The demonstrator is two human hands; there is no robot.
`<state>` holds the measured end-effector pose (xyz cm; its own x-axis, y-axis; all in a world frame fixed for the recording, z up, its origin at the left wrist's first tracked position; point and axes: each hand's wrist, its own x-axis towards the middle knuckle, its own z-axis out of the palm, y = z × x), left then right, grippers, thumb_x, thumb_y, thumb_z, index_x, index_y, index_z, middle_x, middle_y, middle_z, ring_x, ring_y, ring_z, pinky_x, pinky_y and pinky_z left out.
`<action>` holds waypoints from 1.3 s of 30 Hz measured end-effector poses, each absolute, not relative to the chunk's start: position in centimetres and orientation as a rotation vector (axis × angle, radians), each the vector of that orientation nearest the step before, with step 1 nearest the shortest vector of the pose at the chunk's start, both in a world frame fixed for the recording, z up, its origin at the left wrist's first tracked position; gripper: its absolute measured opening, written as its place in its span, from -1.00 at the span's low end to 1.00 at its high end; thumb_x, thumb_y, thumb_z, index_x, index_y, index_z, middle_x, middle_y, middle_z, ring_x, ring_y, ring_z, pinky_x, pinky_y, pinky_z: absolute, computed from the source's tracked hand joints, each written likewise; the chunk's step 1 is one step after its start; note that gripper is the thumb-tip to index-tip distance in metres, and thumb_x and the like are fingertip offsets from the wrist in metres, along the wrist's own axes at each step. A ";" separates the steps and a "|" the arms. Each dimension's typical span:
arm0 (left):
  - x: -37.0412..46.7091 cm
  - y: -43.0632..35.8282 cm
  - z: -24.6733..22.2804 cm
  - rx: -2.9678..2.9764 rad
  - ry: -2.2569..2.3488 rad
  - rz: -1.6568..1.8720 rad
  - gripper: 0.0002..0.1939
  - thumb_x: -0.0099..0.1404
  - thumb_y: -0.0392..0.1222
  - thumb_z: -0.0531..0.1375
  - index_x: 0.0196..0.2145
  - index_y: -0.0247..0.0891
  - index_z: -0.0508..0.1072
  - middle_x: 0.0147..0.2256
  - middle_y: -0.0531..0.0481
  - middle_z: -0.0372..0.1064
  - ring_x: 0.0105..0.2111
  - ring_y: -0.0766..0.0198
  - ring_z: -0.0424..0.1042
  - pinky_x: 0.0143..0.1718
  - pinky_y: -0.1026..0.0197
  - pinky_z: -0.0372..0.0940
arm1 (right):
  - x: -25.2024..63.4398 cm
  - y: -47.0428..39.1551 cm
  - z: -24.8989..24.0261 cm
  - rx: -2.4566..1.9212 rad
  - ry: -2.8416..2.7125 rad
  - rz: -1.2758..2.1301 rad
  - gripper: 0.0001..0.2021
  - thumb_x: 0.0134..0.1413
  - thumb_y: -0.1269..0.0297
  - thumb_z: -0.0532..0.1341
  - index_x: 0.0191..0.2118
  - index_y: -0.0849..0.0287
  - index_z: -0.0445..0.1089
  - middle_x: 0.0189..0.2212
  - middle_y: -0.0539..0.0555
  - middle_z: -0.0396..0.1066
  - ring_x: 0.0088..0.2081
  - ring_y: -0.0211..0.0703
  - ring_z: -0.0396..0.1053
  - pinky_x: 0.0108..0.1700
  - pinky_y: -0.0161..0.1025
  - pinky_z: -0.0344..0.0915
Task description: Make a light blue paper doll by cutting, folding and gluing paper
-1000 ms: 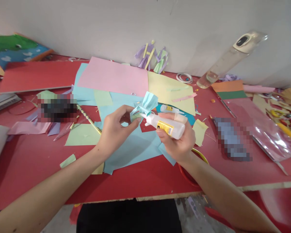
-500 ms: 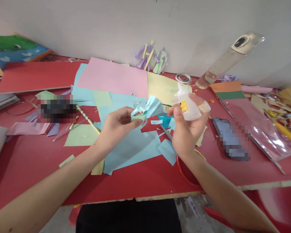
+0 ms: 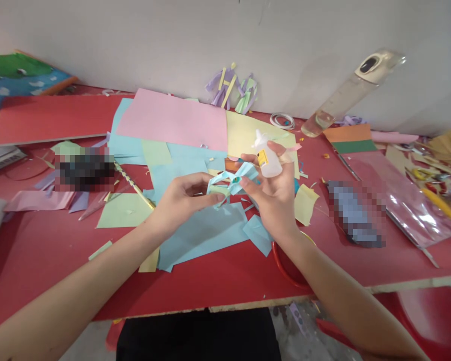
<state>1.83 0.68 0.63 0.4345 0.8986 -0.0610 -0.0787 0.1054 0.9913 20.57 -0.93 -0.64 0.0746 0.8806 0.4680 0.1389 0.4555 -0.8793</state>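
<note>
Between my two hands is a small folded paper figure (image 3: 244, 179) in light blue with a pale green part. My left hand (image 3: 190, 195) pinches its green and blue left end between thumb and fingers. The thumb and index finger of my right hand (image 3: 276, 200) press on the blue flared piece at its right end. That same hand also keeps a white glue bottle (image 3: 269, 163) with a yellow label against its other fingers, nozzle pointing up and left. Under my hands lies a light blue sheet (image 3: 206, 233) on the red table (image 3: 210, 288).
Pink paper (image 3: 173, 120) and yellow paper (image 3: 244, 135) lie behind my hands. Two paper figures (image 3: 225, 90) lean on the wall. A clear bottle (image 3: 334, 105), a blurred phone (image 3: 351, 210) and a pink pouch (image 3: 409, 195) are to the right.
My right hand has moved left onto the paper figure, and its thumb and index finger now grip the blue flared piece. The glue bottle has shifted left with that hand.
</note>
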 end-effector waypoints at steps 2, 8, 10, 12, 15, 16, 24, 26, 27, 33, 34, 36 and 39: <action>1.8 0.6 0.5 1.235 0.842 0.874 -0.91 0.11 -0.26 0.37 -0.38 -0.21 0.55 -0.39 0.06 0.43 -0.52 0.42 0.23 -0.55 0.32 0.11 | 20.6 -0.8 -0.8 -0.979 -1.381 0.745 -0.38 0.05 0.27 0.36 0.16 -0.10 0.06 -0.06 0.07 0.43 -0.06 -0.08 0.50 -0.10 -0.04 0.52; 1.8 0.7 0.2 1.145 0.808 0.840 -0.90 0.14 -0.28 0.36 -0.35 -0.18 0.53 -0.46 0.10 0.38 -0.48 0.39 0.25 -0.49 0.33 0.12 | 20.3 -1.1 -0.7 -0.956 -1.284 0.851 -0.39 0.01 0.29 0.39 0.13 -0.09 0.12 -0.10 0.03 0.42 -0.02 -0.10 0.46 -0.12 -0.12 0.52; 1.8 0.7 0.1 1.096 0.782 0.803 -0.89 0.14 -0.28 0.36 -0.34 -0.18 0.51 -0.43 0.10 0.37 -0.43 0.39 0.28 -0.45 0.33 0.13 | 20.1 -1.3 -0.5 -0.978 -1.260 0.888 -0.41 0.02 0.30 0.39 0.12 -0.12 0.13 -0.10 0.00 0.41 -0.02 -0.11 0.46 -0.10 -0.13 0.51; 1.8 0.8 0.2 1.045 0.760 0.756 -0.88 0.15 -0.28 0.35 -0.34 -0.18 0.50 -0.40 0.10 0.37 -0.39 0.39 0.30 -0.42 0.34 0.14 | 20.0 -1.5 -0.3 -0.993 -1.226 0.925 -0.42 0.02 0.31 0.39 0.10 -0.13 0.15 -0.11 -0.01 0.40 -0.02 -0.13 0.45 -0.08 -0.15 0.50; 1.7 0.7 0.3 0.994 0.742 0.716 -0.88 0.16 -0.30 0.33 -0.33 -0.19 0.48 -0.39 0.12 0.35 -0.38 0.41 0.29 -0.40 0.34 0.13 | 20.0 -1.5 -0.2 -1.001 -1.207 0.941 -0.42 0.00 0.30 0.41 0.09 -0.13 0.17 -0.12 -0.02 0.40 0.00 -0.12 0.43 -0.04 -0.14 0.50; 1.7 0.7 0.3 0.981 0.740 0.709 -0.88 0.17 -0.31 0.33 -0.32 -0.19 0.48 -0.39 0.13 0.35 -0.38 0.41 0.29 -0.40 0.34 0.13 | 20.0 -1.5 -0.1 -1.010 -1.208 0.938 -0.43 -0.01 0.28 0.41 0.09 -0.13 0.18 -0.13 -0.02 0.40 0.01 -0.11 0.43 -0.02 -0.12 0.50; 1.7 0.7 0.3 0.928 0.739 0.658 -0.87 0.16 -0.31 0.33 -0.33 -0.18 0.47 -0.40 0.14 0.35 -0.37 0.42 0.30 -0.40 0.34 0.12 | 19.9 -1.5 -0.2 -1.044 -1.208 0.968 -0.41 0.00 0.24 0.40 0.11 -0.13 0.14 -0.10 -0.01 0.42 0.04 -0.09 0.41 -0.01 -0.09 0.51; 1.7 0.7 0.3 0.925 0.739 0.641 -0.87 0.16 -0.31 0.33 -0.34 -0.18 0.46 -0.42 0.14 0.34 -0.38 0.42 0.30 -0.41 0.34 0.12 | 19.9 -1.6 -0.1 -1.056 -1.223 0.966 -0.41 0.01 0.23 0.39 0.11 -0.13 0.13 -0.09 0.00 0.41 0.07 -0.08 0.40 0.01 -0.07 0.50; 1.7 0.7 0.3 0.923 0.741 0.634 -0.87 0.16 -0.32 0.33 -0.35 -0.19 0.45 -0.42 0.13 0.34 -0.38 0.41 0.29 -0.42 0.34 0.11 | 19.9 -1.6 -0.1 -1.063 -1.230 0.968 -0.41 0.02 0.23 0.39 0.12 -0.14 0.14 -0.08 0.01 0.40 0.08 -0.06 0.39 0.02 -0.05 0.50; 1.7 0.7 0.3 0.968 0.779 0.630 -0.85 0.13 -0.30 0.34 -0.34 -0.19 0.45 -0.39 0.12 0.33 -0.37 0.39 0.28 -0.41 0.32 0.12 | 19.7 -1.9 0.0 -1.099 -1.265 0.987 -0.34 -0.03 0.20 0.41 0.16 -0.17 0.12 0.03 0.05 0.34 0.09 0.01 0.40 0.04 0.01 0.48; 1.7 0.7 0.3 0.991 0.790 0.643 -0.85 0.13 -0.29 0.34 -0.34 -0.19 0.46 -0.37 0.11 0.33 -0.36 0.39 0.28 -0.40 0.31 0.13 | 19.7 -2.0 -0.1 -1.100 -1.266 1.001 -0.32 -0.03 0.19 0.42 0.17 -0.18 0.10 0.05 0.05 0.33 0.05 0.00 0.42 0.01 0.00 0.50; 1.8 0.7 0.3 1.047 0.809 0.678 -0.87 0.13 -0.28 0.34 -0.35 -0.20 0.47 -0.34 0.09 0.35 -0.35 0.37 0.29 -0.40 0.30 0.13 | 19.6 -2.0 -0.1 -1.100 -1.264 1.039 -0.29 -0.04 0.20 0.42 0.18 -0.21 0.08 0.06 0.05 0.31 -0.03 -0.02 0.47 -0.06 -0.01 0.54; 1.9 0.6 0.4 1.121 0.836 0.704 -0.88 0.12 -0.29 0.33 -0.35 -0.22 0.48 -0.31 0.08 0.36 -0.34 0.36 0.30 -0.39 0.28 0.15 | 19.4 -2.1 -0.1 -1.085 -1.247 1.087 -0.29 -0.05 0.25 0.43 0.17 -0.22 0.09 0.05 0.03 0.29 -0.10 -0.07 0.50 -0.06 -0.02 0.55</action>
